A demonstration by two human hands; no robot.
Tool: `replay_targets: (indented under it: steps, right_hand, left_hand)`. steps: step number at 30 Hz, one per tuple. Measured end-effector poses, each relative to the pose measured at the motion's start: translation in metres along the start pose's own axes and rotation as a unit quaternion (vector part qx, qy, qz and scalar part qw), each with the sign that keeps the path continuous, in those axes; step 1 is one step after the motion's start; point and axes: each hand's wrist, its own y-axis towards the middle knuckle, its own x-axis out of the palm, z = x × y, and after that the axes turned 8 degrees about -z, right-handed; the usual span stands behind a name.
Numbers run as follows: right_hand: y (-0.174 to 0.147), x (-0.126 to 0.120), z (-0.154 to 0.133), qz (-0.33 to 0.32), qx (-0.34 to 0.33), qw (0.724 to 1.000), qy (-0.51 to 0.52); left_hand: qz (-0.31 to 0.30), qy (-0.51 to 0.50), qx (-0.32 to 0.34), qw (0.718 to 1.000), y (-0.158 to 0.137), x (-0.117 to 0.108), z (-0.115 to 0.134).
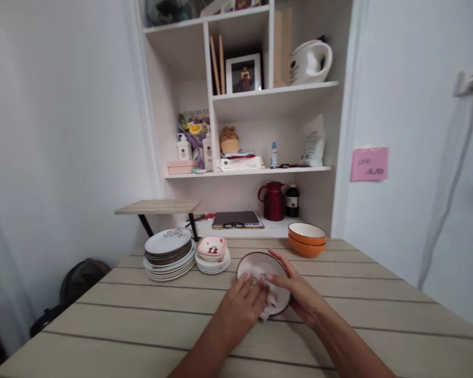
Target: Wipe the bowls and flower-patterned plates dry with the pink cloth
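A white bowl [280,295] with a dark rim is tilted towards me over the near middle of the table. My right hand [295,286] grips it by the right side, thumb over the rim and fingers behind. Inside the bowl, my left hand [246,299] presses a crumpled whitish cloth [271,300] against the surface, its fingers closed over it. Part of the cloth hangs past the near rim. The bowl's outside is hidden from view.
Two stacked orange bowls [306,247] stand at the back right. To the left are a tall stack of plates [169,257] and small dishes [213,260]. Behind the table, a shelf holds a red jug [274,202] and a laptop [236,219]. A small raised stand [157,207] is at back left.
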Motion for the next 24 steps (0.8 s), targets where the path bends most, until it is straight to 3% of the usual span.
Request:
replay_targets:
  steps: [5, 9, 14, 19, 24]
  right_hand:
    - [0.006, -0.003, 0.005, 0.037, 0.011, 0.998, 0.040]
    - [0.005, 0.003, 0.004, 0.025, 0.010, 0.998, 0.063]
    - [0.003, 0.009, 0.004, -0.007, -0.029, 0.994, 0.105]
    - [0.006, 0.009, 0.009, -0.041, -0.076, 0.987, 0.138]
    - [0.005, 0.015, 0.011, -0.038, -0.090, 0.991, 0.094]
  left_hand:
    - [0.013, 0.014, -0.058, 0.998, 0.006, 0.007, 0.011]
    - [0.006, -0.006, -0.083, 0.996, 0.005, 0.010, 0.012]
    - [0.066, -0.032, -0.109, 0.991, 0.005, 0.008, 0.008]
    - [0.047, -0.063, -0.140, 0.987, 0.007, 0.006, 0.007]
    - [0.048, -0.131, -0.198, 0.970, 0.020, 0.003, 0.024]
